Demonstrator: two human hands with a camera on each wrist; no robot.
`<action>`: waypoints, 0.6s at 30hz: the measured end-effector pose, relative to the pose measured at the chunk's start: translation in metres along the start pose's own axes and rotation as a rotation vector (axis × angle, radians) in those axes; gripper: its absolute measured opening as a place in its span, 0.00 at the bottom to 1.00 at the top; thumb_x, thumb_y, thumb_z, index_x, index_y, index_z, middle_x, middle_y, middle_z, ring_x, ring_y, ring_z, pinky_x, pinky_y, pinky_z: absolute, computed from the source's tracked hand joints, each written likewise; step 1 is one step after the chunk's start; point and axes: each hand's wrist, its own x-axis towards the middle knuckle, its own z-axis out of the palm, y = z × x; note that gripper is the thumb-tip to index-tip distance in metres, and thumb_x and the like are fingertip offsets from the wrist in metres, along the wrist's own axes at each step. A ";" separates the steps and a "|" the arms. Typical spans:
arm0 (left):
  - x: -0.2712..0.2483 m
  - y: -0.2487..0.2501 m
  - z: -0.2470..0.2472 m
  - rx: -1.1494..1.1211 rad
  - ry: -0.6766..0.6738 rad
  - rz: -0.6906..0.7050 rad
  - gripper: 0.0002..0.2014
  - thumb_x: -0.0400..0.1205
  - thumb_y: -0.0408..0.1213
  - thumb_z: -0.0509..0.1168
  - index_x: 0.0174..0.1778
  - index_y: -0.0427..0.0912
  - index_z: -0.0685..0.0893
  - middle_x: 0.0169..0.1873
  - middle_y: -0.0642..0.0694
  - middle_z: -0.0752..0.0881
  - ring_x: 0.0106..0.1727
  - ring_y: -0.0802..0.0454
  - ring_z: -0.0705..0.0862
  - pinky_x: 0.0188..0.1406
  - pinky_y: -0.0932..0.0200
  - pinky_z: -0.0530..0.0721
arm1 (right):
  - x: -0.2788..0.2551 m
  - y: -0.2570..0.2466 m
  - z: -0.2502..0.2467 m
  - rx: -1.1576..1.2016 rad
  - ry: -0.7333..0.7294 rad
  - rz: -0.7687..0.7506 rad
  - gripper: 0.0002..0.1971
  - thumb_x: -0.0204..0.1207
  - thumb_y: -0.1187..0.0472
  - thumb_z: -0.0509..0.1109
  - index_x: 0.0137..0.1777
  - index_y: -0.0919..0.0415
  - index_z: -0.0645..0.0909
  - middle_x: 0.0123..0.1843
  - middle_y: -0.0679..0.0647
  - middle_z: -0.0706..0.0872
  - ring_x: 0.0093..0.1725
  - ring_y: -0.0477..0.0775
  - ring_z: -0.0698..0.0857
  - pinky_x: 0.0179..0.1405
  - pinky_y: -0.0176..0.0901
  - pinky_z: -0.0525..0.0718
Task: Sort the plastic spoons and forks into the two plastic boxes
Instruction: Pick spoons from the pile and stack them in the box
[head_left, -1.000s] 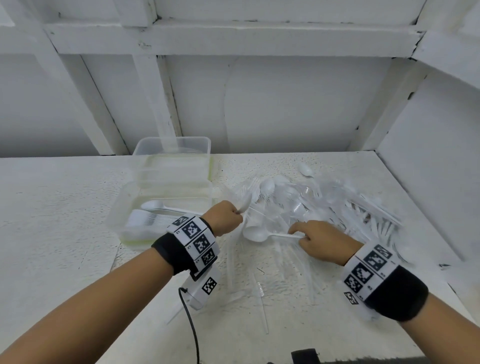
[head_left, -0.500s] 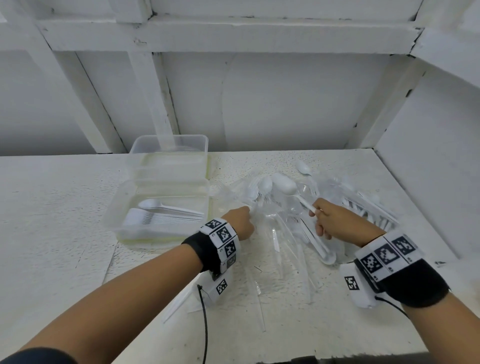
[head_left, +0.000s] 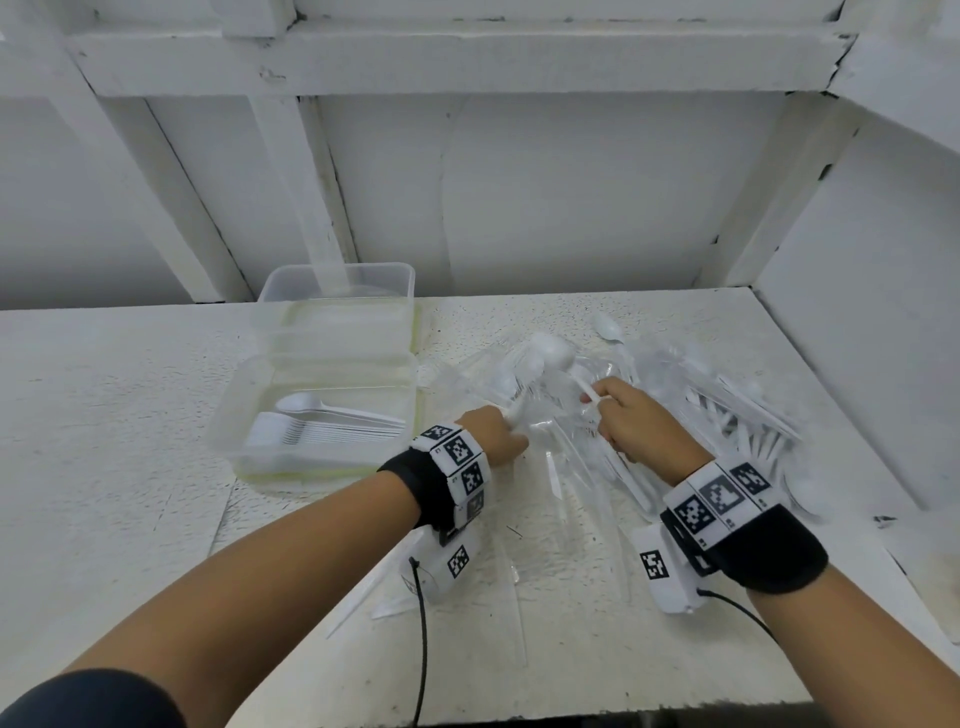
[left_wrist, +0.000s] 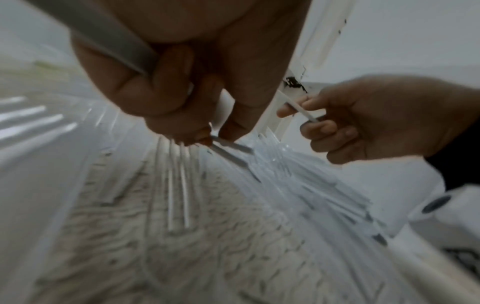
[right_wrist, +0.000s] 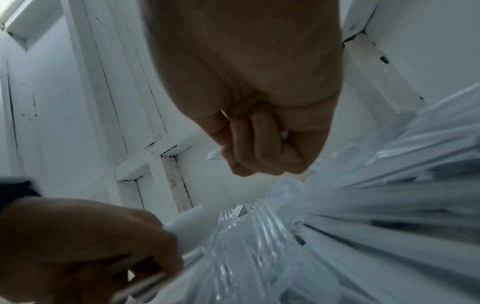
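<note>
— Where are my hands relative to the near box (head_left: 317, 457)?

— Both sit to its right, over the pile of cutlery (head_left: 670, 410) on the white table (head_left: 104, 415). My left hand (head_left: 493, 434) is the closer of the two, just off the box's right wall. Its fingers are curled, and thumb and forefinger pinch the end of a white handle (left_wrist: 228, 144). I cannot tell whether that piece is a spoon or a fork.

— And the right?

— My right hand (head_left: 631, 423) is further from the box, just beyond the left hand. It is clenched round the handle of a white spoon (head_left: 553, 353), whose bowl points up and away, toward the far box (head_left: 337, 283).

— What does the near box hold?

— A neat stack of white forks (head_left: 311, 434) lying flat, tines to the left, with one spoon (head_left: 306, 402) resting on top of them. The far box stands directly behind it, touching or nearly so; I cannot make out its contents.

— The rest of the pile?

— Clear and white pieces mixed, spreading right of the box to the side wall (head_left: 883, 312). A few loose white handles lie nearer me, under my left wrist.
</note>
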 end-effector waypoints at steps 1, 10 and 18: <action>-0.002 0.001 -0.002 -0.069 -0.017 -0.007 0.13 0.81 0.40 0.60 0.31 0.41 0.71 0.27 0.49 0.72 0.26 0.56 0.71 0.20 0.66 0.67 | 0.001 0.000 0.000 0.005 0.024 -0.027 0.12 0.85 0.60 0.52 0.56 0.54 0.77 0.32 0.47 0.75 0.28 0.44 0.71 0.28 0.35 0.65; -0.023 -0.006 -0.038 -0.495 -0.156 -0.140 0.07 0.78 0.34 0.59 0.33 0.41 0.72 0.20 0.49 0.77 0.13 0.59 0.61 0.14 0.73 0.58 | 0.019 -0.008 -0.002 -0.031 -0.021 -0.002 0.09 0.84 0.66 0.52 0.52 0.65 0.74 0.41 0.52 0.80 0.33 0.46 0.78 0.28 0.31 0.72; -0.053 -0.027 -0.076 -0.388 -0.159 -0.074 0.11 0.83 0.33 0.54 0.44 0.35 0.81 0.17 0.49 0.75 0.13 0.58 0.67 0.14 0.70 0.62 | 0.041 -0.031 -0.011 -0.267 0.022 -0.089 0.14 0.84 0.53 0.56 0.63 0.58 0.74 0.47 0.49 0.79 0.43 0.48 0.77 0.41 0.40 0.71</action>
